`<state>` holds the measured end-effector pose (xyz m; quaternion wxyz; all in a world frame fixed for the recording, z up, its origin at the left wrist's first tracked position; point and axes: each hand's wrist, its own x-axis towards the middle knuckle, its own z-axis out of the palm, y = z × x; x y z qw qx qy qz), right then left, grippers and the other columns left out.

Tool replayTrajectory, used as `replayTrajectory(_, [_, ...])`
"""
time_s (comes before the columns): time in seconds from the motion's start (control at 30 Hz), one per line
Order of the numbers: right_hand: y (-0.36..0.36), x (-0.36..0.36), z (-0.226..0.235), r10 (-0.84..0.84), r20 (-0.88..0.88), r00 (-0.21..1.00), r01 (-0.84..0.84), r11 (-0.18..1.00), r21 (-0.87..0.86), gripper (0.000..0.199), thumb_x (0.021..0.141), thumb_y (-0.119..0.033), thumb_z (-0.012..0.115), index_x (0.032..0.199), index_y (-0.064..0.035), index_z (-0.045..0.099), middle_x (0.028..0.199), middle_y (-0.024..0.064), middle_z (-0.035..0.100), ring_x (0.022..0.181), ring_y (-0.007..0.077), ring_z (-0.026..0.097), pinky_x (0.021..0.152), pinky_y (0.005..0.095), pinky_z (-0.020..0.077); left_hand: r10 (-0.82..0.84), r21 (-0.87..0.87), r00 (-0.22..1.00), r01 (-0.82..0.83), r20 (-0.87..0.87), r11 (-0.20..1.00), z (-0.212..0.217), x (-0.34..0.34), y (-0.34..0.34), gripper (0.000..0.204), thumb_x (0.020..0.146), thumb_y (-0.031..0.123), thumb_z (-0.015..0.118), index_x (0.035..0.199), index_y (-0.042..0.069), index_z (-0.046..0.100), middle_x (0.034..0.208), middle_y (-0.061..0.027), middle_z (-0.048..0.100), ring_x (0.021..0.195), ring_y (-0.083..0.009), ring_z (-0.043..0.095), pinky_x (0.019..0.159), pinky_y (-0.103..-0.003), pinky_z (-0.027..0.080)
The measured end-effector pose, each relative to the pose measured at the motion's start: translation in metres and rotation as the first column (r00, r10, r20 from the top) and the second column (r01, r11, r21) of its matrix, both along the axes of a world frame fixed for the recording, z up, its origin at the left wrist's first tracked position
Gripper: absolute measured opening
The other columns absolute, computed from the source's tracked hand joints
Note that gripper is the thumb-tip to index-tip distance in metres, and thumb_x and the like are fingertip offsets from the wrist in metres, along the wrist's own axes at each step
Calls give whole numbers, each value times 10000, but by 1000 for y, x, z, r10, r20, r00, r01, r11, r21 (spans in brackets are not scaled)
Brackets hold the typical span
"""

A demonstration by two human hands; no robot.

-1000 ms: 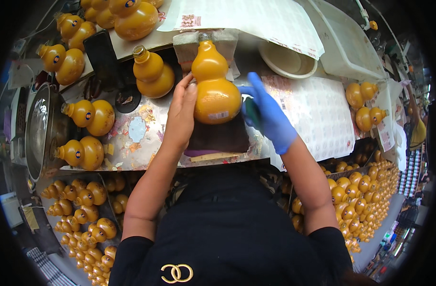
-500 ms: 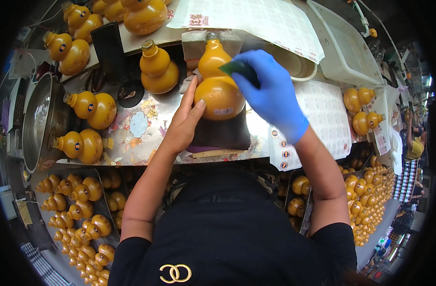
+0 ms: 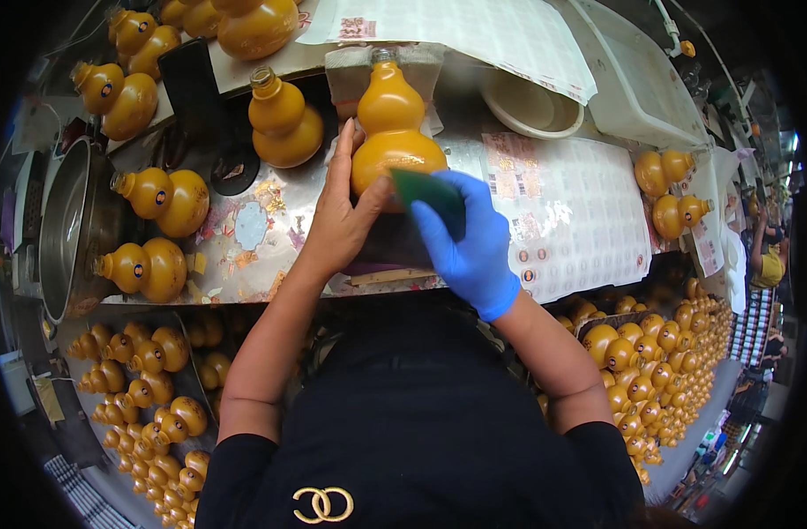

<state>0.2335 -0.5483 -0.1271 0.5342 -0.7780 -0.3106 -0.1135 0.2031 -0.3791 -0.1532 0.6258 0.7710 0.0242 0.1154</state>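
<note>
A yellow-brown gourd-shaped bottle [image 3: 391,108] with an open neck lies in front of me, its neck pointing away. My bare left hand [image 3: 343,212] grips its left side, thumb on the lower bulb and fingers along the flank. In a blue glove, my right hand [image 3: 467,251] holds a flat dark green scraper [image 3: 427,196] against the near end of the lower bulb. The scraper and glove hide that end of the bottle. Beyond and under the neck is a light cloth-like pad [image 3: 351,72].
Similar bottles [image 3: 284,132] stand at the left, near a metal basin [image 3: 73,238] and a dark phone-like slab [image 3: 189,84]. Sticker sheets [image 3: 580,212], a pale bowl [image 3: 540,119] and a plastic tub [image 3: 628,75] are at right. Many bottles [image 3: 650,353] fill the floor below.
My right hand has moved the scraper down and toward me, from the bottle's waist to its near end. The view has shifted slightly. My left hand keeps its hold.
</note>
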Motion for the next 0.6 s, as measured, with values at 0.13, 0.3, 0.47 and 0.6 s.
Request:
replayTrajectory(0.13, [-8,8,-21,-51,-324,945,86,992,94,354,903,-202,660,1148,-10,492,954,152,662,843,201,669,731,300,525,-27,64,1000,28,-14,998,-3,3,3,852,939,575,452,1511,42,114,1480,-228,300,1366,-318,329,1109,-370,267])
replayTrajectory(0.3, [-13,4,-33,-45,-510,859,177,961,213,348,917,-209,645,1153,-4,490,978,119,642,879,142,623,771,274,508,-42,27,998,41,41,999,-4,3,4,844,946,562,452,1509,26,124,1479,-226,305,1366,-312,331,1106,-354,266])
replayTrajectory(0.47, [-5,-4,-18,-80,-234,969,132,967,220,348,903,-155,654,1168,-4,486,988,129,643,881,156,632,773,277,510,6,-24,1000,-6,-21,1000,-2,9,3,776,966,543,424,1481,5,205,1448,-212,358,1340,-291,370,1087,-351,295])
replayTrajectory(0.6, [-5,4,-30,-109,-313,943,172,968,182,374,892,-140,669,1185,-12,476,994,143,651,898,186,646,790,293,514,39,8,998,-38,-46,999,-2,11,-2,727,989,516,391,1466,-10,232,1447,-198,364,1338,-275,375,1083,-343,300])
